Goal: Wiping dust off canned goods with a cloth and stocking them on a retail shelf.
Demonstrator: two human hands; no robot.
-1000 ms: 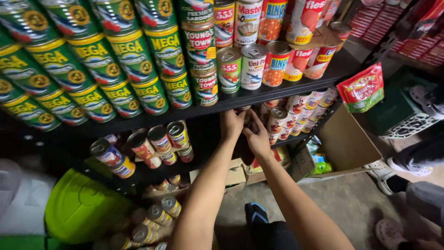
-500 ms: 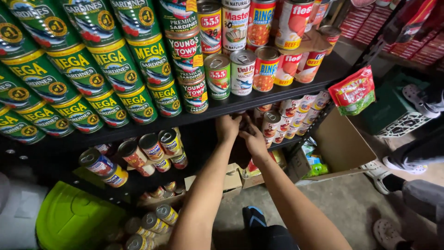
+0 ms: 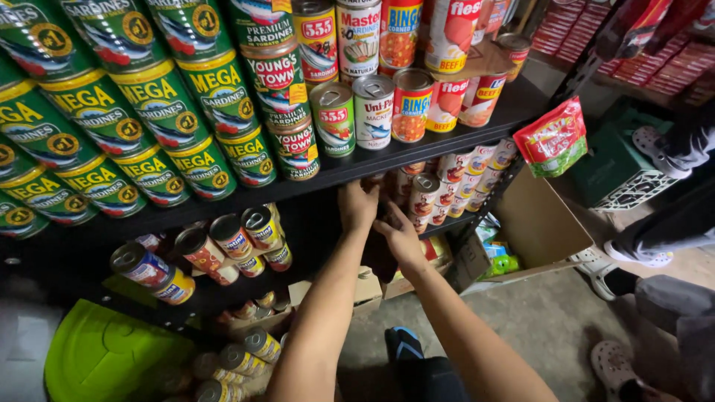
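Looks like the stocking step on the black shelf [image 3: 417, 152]: just under it both hands, left [image 3: 359, 205] and right [image 3: 400, 237], reach the white cans [image 3: 424, 195], can't tell if fingers grip anything, so next move probably needs a firm hold.

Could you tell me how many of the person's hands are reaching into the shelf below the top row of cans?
2: the left hand and the right hand are side by side under the black shelf, next to the white-and-red cans. Fingertips are hidden in shadow.
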